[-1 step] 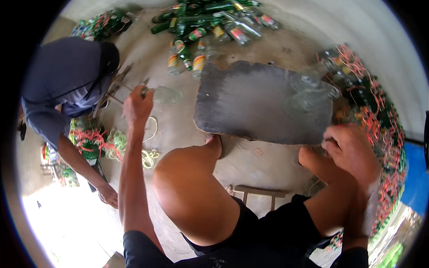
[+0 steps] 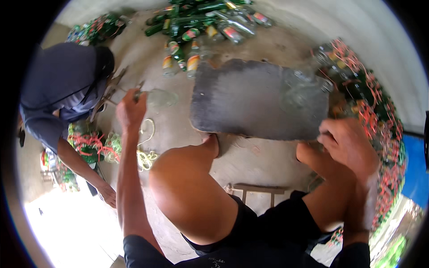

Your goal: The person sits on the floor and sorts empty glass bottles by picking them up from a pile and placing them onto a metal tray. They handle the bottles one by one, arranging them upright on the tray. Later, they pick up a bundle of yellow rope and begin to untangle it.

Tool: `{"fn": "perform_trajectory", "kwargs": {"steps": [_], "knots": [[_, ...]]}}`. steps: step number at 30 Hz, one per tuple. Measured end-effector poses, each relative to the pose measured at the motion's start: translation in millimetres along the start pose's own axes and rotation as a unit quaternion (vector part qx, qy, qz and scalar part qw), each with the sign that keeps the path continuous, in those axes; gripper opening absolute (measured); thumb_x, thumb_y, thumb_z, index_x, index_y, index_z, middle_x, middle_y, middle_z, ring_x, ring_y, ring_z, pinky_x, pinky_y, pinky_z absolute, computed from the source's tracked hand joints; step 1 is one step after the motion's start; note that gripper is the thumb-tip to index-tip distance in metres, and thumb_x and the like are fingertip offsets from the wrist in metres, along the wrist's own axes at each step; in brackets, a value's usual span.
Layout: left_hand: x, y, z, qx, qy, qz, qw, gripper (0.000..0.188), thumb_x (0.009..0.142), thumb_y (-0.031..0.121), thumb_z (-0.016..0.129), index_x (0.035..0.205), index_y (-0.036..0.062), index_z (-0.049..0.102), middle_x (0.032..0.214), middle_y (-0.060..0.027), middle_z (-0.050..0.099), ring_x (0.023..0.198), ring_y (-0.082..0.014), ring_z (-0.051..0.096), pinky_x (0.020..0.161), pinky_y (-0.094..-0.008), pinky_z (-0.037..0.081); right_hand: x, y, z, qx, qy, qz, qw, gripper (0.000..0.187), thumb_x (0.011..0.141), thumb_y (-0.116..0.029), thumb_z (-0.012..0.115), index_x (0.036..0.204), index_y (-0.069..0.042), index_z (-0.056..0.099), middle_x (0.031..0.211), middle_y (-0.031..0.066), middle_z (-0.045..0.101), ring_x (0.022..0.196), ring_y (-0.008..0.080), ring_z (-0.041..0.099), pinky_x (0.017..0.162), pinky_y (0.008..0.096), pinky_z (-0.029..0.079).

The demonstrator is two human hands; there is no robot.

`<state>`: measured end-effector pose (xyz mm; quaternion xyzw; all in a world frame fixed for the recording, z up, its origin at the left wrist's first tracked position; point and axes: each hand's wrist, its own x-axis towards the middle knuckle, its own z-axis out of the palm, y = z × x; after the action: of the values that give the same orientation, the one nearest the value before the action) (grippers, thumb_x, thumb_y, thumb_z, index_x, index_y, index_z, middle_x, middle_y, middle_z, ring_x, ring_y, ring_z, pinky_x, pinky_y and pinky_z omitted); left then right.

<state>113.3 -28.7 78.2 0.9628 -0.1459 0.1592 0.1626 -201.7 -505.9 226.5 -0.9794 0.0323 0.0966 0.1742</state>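
My left hand [image 2: 131, 109] is closed round the neck of a clear glass bottle [image 2: 161, 98], held out to the left of a dark board [image 2: 237, 102]. The bottle lies sideways in the air, its base pointing right, and is blurred. On the board's right end lie clear bottles [image 2: 297, 87], smeared so that I cannot count them. My right hand [image 2: 346, 145] hovers by the board's near right corner, above my right knee. Its fingers are curled together, and anything inside them is hidden.
Green and clear bottles [image 2: 196, 22] are heaped beyond the board. Bottles bound with pink string [image 2: 368, 116] line the wall on the right. At left, a co-worker [image 2: 67, 80] bends over string-tied bottles [image 2: 87, 143]. Pale cord [image 2: 145, 158] lies on the floor, and a wooden stool [image 2: 259, 188] stands between my legs.
The whole view has shifted slightly, so things sit a little further left and up. My left hand, still gripping the bottle, has moved slightly left. My right hand stays curled.
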Motion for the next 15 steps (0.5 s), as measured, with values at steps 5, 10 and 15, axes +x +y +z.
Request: {"fn": "perform_trajectory", "kwargs": {"steps": [5,10,15], "knots": [[-15,84,-83,-0.088,-0.004,0.012,0.996,0.023,0.088,0.023,0.08,0.102,0.0048,0.077,0.075,-0.0146,0.073,0.065,-0.0216,0.07,0.067,-0.0356,0.054,-8,11,-7,-0.015,0.014,0.01,1.0,0.014,0.084,-0.013,0.075,0.089,0.0,0.07,0.078,0.0214,0.069,0.077,0.0422,0.068,0.068,0.0501,0.051],[-31,154,-136,-0.172,-0.086,-0.006,0.981,0.015,0.09,0.01,0.079,0.1,-0.0006,0.075,0.07,-0.0004,0.067,0.066,-0.003,0.056,0.06,-0.0247,0.046,-8,28,-1,0.022,0.017,0.031,0.999,0.014,0.083,-0.012,0.075,0.087,0.001,0.072,0.076,0.0209,0.068,0.073,0.0401,0.068,0.064,0.0488,0.049],[-50,218,-151,-0.239,-0.111,0.106,0.959,0.015,0.091,0.006,0.078,0.103,-0.0014,0.073,0.076,-0.0018,0.067,0.068,-0.004,0.055,0.06,-0.0242,0.045,-5,15,-15,0.016,-0.055,0.082,0.995,0.017,0.085,-0.014,0.074,0.085,0.002,0.069,0.075,0.0218,0.066,0.073,0.0396,0.066,0.067,0.0492,0.05]]}}
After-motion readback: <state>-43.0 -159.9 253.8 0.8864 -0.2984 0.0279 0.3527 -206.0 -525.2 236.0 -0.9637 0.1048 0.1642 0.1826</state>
